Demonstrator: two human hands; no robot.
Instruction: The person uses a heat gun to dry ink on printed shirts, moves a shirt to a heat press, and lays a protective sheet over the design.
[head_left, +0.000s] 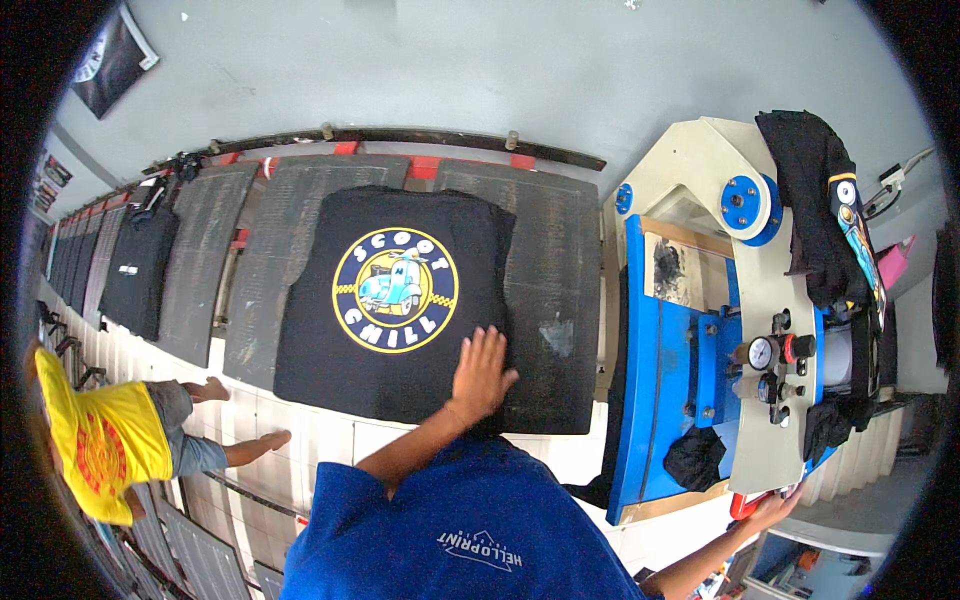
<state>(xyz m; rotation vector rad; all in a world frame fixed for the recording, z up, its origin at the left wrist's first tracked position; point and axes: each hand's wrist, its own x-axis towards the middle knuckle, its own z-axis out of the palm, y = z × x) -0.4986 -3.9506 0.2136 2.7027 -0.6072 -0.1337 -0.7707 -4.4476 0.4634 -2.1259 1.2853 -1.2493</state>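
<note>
A black T-shirt (pixel 400 375) lies spread over dark flat boards in front of me. It bears a round print (pixel 395 290) of a light blue scooter inside a yellow-edged ring. My left hand (pixel 480 375) rests on the shirt's lower right part, palm down with fingers stretched out. At the right stands a blue and cream heat press (pixel 715 400) with a pressure gauge (pixel 760 352). My right hand (pixel 772 512) is at the near end of its cream arm, closed about a red handle (pixel 745 505); part of the grip is hidden.
More dark boards (pixel 205 255) run off to the left, one carrying another black garment (pixel 140 270). Black shirts (pixel 815 200) hang over the press. Crumpled black cloth (pixel 694 458) lies on its blue part. A person in a yellow shirt (pixel 115 440) is at the left.
</note>
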